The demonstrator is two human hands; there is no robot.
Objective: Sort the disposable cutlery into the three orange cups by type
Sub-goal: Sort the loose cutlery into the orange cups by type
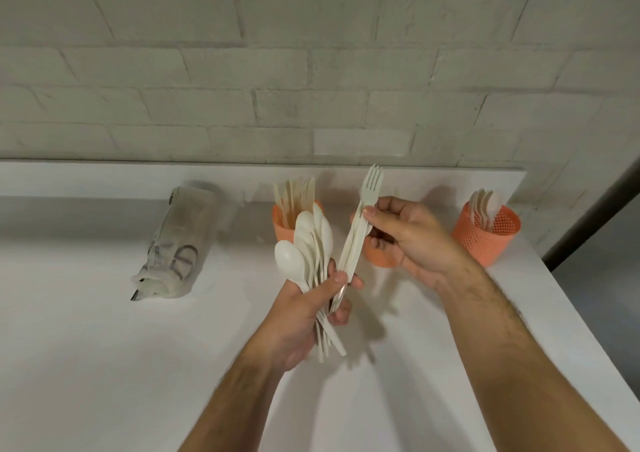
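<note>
1. Two hands up over the white counter [104,365], both busy with cutlery.
2. Left hand [304,316] is clenched around a fan of white spoons [308,243], bowls up, handles poking out below the palm.
3. Right hand [405,240] pinches a small stack of forks [360,229] near the neck, tines up; their handle ends touch the left hand's fingers.
4. Left cup [282,226] holds tan, knife-like pieces; middle cup [379,255] sits mostly hidden behind the right hand; right cup [485,238] already holds white pieces, type hard to tell.
5. Crumpled printed bag [176,243] lies at the left, well apart.
</note>
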